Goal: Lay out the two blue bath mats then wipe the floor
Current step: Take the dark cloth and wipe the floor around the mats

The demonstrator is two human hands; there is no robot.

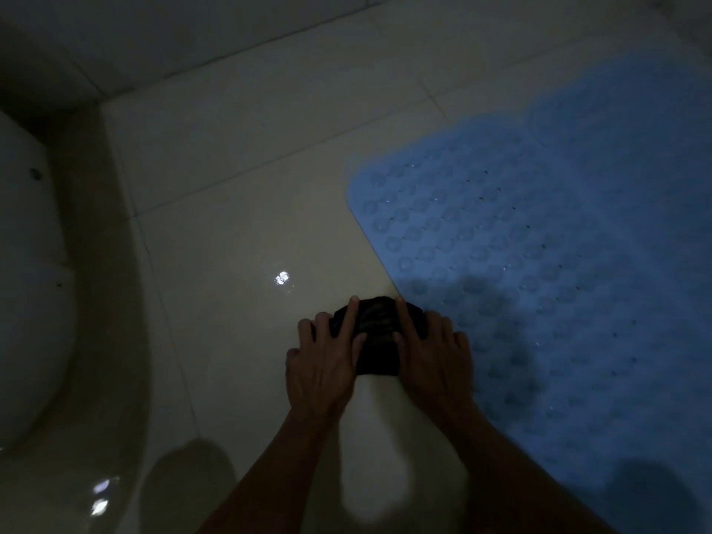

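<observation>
On the pale tiled floor (231, 210), a small dark cloth (375, 335) is lying bunched just beside the left edge of a blue bath mat (558, 244). Both hands are pressing down on it. The left hand (323, 360) is resting flat over the cloth's left side, fingers spread and stretched forward, palm down, not curled around anything. The right hand (433, 354) is doing the same on the cloth's right side, fingers extended and splayed, its outer fingers reaching to the mat's edge. Between the two hands the wrinkled middle of the cloth is showing.

The mat is lying flat, filling the right side of the view, its rounded corner pointing toward the middle of the floor; rows of round bumps and small holes are covering its surface. Whether a second mat is joining it at the upper right is hard to tell in the dim light. A white toilet (27, 283) is standing at the far left, well apart from the hands. A small bright reflection (282, 279) is glinting on the tile near the cloth.
</observation>
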